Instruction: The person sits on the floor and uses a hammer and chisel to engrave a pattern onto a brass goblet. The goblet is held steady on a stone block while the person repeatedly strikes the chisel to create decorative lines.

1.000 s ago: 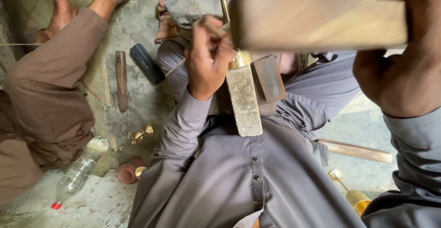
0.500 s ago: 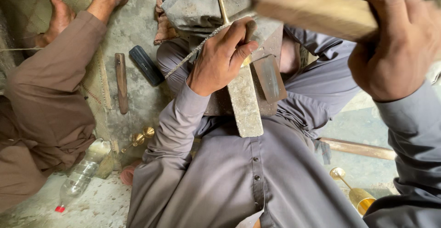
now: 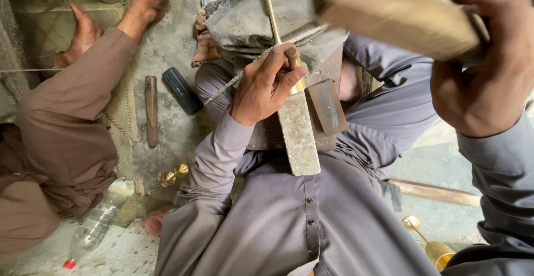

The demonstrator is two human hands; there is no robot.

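The left hand [image 3: 261,87] has its fingers clamped on a thin brass rod [image 3: 271,10], which looks stiff but bendable, best held low. The right hand [image 3: 489,70] is closed around a wooden mallet [image 3: 397,17], probably quite heavy.

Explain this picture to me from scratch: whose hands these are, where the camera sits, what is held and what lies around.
There is no machine here: a person in grey clothes sits on the ground and works with bare hands. The single camera is worn on that person's head and looks down, so the lap fills the middle.

The left hand grips a short punch set against a thin brass rod, which lies over a metal bar on the lap. The right hand holds a wooden mallet, blurred with motion.

On the ground lie a wooden stick, a dark cylinder, small brass pieces, a plastic bottle and a brass goblet. At the left sits another person in brown, barefoot.
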